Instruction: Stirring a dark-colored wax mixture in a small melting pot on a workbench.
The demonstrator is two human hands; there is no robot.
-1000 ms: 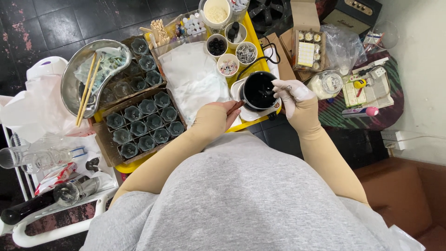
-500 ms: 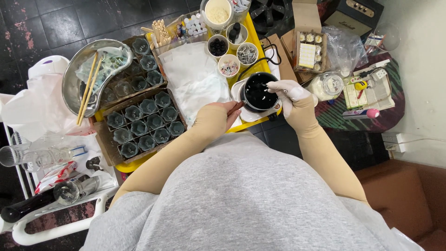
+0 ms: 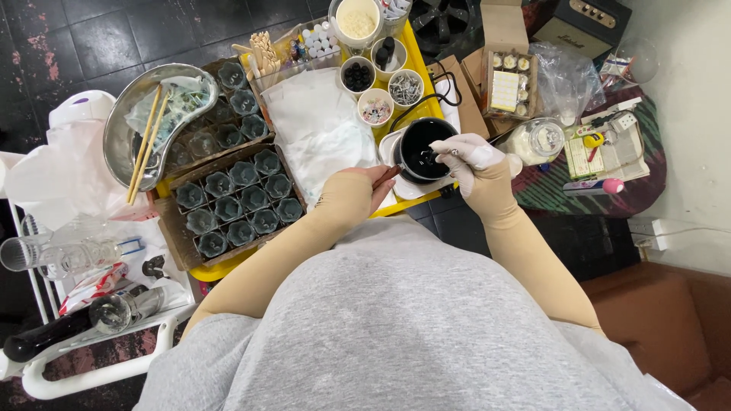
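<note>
Pot [image 3: 419, 148] at tray edge | left grip [image 3: 375, 185] clasps handle | right grip [image 3: 466, 154] clasps stirrer

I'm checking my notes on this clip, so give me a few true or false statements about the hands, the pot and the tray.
1. The right hand wears a white glove. True.
2. The pot holds white liquid. False: it looks black.
3. The left hand grips the pot's brown handle. True.
4. The chopsticks lie in the pot. False: they rest on the metal tray.
5. The molds sit in a cardboard box. True.
</note>
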